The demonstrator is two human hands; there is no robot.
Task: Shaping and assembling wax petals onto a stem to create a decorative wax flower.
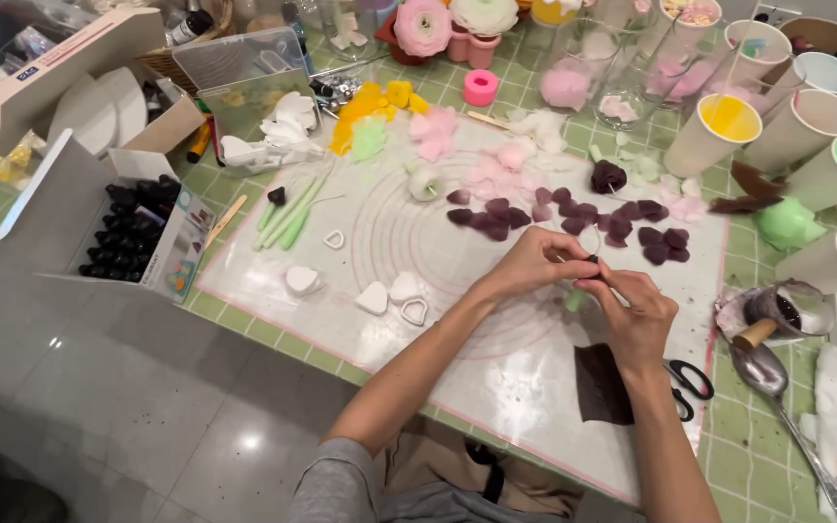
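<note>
- Dark petal (594, 261), a tiny purple piece, sits pinched between the fingertips of both hands above the white mat (496, 387).
- Left hand (535, 261) has a narrow grip, thumb and forefinger closed on the dark petal from the left.
- Right hand (636, 315) has a tight grip too, fingers meeting the same piece from below right.
- Flat dark purple sheet (601, 384) lies on the mat just beside the right wrist.
- Black scissors (690, 380) rest near that sheet, at the mat's edge.
- Purple petals (573, 215) lie in a curved row beyond the hands.
- Paper cups (806, 126) stand at the far right of the green checked tabletop (758, 465).
- Metal spoon (777, 397) lies right of the scissors.
</note>
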